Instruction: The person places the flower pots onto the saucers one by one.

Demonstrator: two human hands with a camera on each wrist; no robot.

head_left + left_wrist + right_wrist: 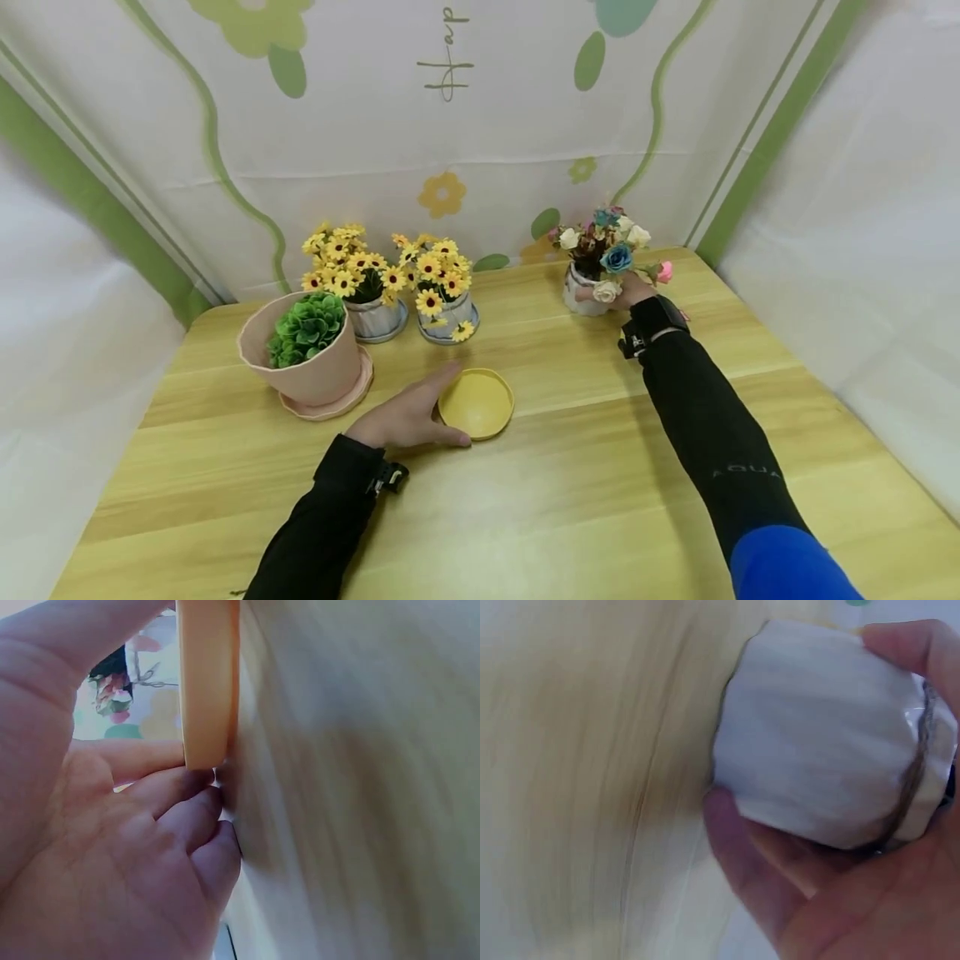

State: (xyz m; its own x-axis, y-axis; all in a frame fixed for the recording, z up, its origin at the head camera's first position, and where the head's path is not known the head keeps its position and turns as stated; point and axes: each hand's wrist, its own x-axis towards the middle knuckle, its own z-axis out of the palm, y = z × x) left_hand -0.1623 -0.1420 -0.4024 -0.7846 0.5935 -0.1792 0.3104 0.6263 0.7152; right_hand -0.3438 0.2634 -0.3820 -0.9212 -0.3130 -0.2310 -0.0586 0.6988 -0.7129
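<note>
In the head view my left hand grips a round yellow saucer by its rim, thumb at the near side and fingers at the far side. The saucer's orange-looking edge shows close to the tabletop in the left wrist view, between the thumb and the fingers of the left hand. At the back right, my right hand holds a white flowerpot with blue, white and pink artificial roses. The right wrist view has its fingers round the pot's white side, where a brown cord circles the top.
A pink planter with a green leafy plant stands on a pink saucer at the left. Behind it are two grey-white pots of yellow daisies on grey saucers. A printed curtain hangs behind the wooden table.
</note>
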